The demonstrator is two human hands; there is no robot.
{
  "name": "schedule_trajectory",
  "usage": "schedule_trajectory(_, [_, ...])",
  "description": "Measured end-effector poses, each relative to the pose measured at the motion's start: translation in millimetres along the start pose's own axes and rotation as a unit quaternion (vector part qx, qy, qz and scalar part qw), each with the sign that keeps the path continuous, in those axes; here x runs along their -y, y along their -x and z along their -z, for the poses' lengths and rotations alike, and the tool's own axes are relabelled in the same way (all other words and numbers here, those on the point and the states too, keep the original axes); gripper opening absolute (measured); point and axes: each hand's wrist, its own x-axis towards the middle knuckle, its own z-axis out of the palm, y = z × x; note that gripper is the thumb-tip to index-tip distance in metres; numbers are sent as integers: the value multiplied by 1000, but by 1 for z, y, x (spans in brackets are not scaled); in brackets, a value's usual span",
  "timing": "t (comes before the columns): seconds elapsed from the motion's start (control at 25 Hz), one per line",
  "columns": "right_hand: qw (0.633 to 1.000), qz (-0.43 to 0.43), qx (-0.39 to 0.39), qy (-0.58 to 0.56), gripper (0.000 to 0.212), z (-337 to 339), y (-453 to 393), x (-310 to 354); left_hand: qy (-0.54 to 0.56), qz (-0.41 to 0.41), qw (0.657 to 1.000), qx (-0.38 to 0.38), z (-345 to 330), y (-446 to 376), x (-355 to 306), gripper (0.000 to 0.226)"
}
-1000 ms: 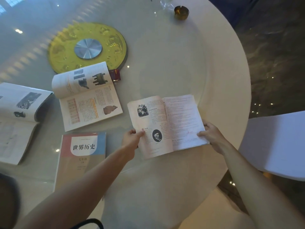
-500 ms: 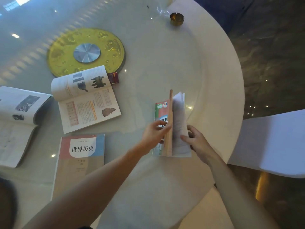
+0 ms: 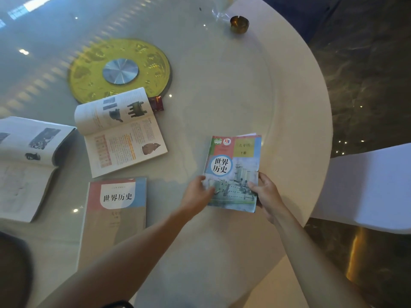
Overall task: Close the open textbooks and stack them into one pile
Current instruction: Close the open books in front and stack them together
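A closed textbook with a warship on its cover [image 3: 233,165] lies flat near the table's right edge. My left hand [image 3: 198,194] grips its lower left corner and my right hand [image 3: 265,194] grips its lower right edge. A second closed textbook with a red, blue and tan cover [image 3: 114,216] lies to the left, near me. Behind it, an open textbook with pictures of bronze vessels [image 3: 122,132] lies face up. Another open textbook [image 3: 26,165] lies at the far left, partly cut off by the frame.
The round white table [image 3: 295,121] has a glass top with a gold turntable hub [image 3: 120,70] at its middle. A small red packet [image 3: 156,103] lies by the open book. A brass ashtray [image 3: 239,23] stands at the far edge. A white-covered chair [image 3: 367,187] is on the right.
The book in my hands was open a second ago. I folded its left half over to the right, and it now lies closed with the cover up.
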Motion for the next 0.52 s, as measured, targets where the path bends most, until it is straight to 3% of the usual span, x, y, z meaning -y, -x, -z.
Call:
schedule_trajectory(0.12, [998, 18, 59, -22, 38, -10, 13, 6, 37, 28, 998, -48, 33, -1, 4, 57])
schedule_trajectory(0.24, [992, 39, 117, -13, 42, -40, 28, 11, 129, 32, 990, -55, 70, 7, 13, 32])
schedule_trajectory(0.52, [987, 47, 132, 76, 29, -155, 61, 9, 178, -5, 973, -147, 164, 48, 69, 29])
